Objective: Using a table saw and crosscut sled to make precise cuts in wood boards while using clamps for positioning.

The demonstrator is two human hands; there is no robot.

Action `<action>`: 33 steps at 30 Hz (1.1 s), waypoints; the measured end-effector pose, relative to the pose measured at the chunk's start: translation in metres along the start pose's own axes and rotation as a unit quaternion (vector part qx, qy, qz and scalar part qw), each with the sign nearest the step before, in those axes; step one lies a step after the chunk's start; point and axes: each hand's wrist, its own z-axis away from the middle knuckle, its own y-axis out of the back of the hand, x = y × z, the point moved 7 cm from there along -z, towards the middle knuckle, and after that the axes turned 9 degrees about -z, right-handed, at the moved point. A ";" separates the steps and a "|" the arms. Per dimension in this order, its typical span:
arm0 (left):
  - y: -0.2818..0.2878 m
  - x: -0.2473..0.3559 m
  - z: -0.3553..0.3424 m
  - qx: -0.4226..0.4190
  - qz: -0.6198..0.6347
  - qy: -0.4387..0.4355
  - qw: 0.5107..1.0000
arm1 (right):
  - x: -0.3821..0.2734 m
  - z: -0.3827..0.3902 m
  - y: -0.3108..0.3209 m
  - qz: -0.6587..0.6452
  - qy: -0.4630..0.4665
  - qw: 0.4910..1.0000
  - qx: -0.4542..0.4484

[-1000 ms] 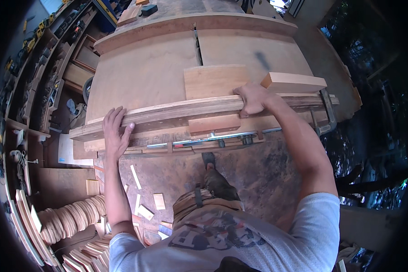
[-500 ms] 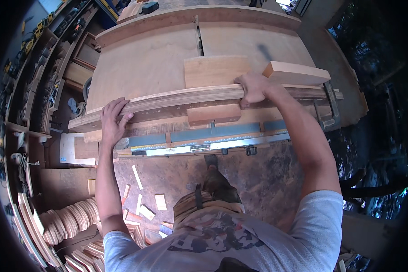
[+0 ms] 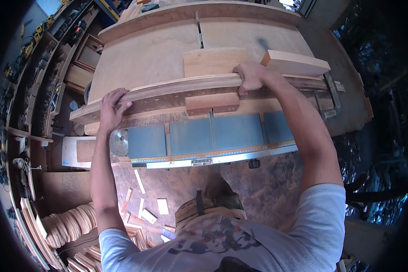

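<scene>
While the blue-grey table (image 3: pixel 190 136) is exposed between the sled (image 3: pixel 140 59) and the metal rail (image 3: pixel 177 164), the fence (image 3: pixel 167 87) at the sled's near edge is gripped near its left end by the left hand (image 3: pixel 111 109), fingers together, thumb parted, and right of centre by the right hand (image 3: pixel 251 77), fingers curled over it.

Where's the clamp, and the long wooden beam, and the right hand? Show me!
Clamp (image 3: pixel 334 93): head view, on its metal frame.
Long wooden beam (image 3: pixel 177 86): head view, on its layered upper edge.
Right hand (image 3: pixel 251 76): head view, on its back.
</scene>
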 end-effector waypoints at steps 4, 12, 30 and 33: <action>-0.005 -0.010 -0.007 0.006 0.021 0.008 1.000 | 0.001 -0.001 0.001 0.000 -0.001 1.000 0.012; -0.014 -0.014 -0.028 -0.007 0.046 0.002 0.999 | 0.005 -0.005 0.005 0.003 -0.037 0.999 0.025; 0.015 0.003 0.020 -0.027 0.049 0.036 0.998 | -0.023 0.038 -0.012 0.020 0.010 0.999 0.023; 0.048 0.031 0.079 -0.004 0.026 0.048 0.999 | -0.053 0.082 -0.033 0.016 0.019 1.000 0.010</action>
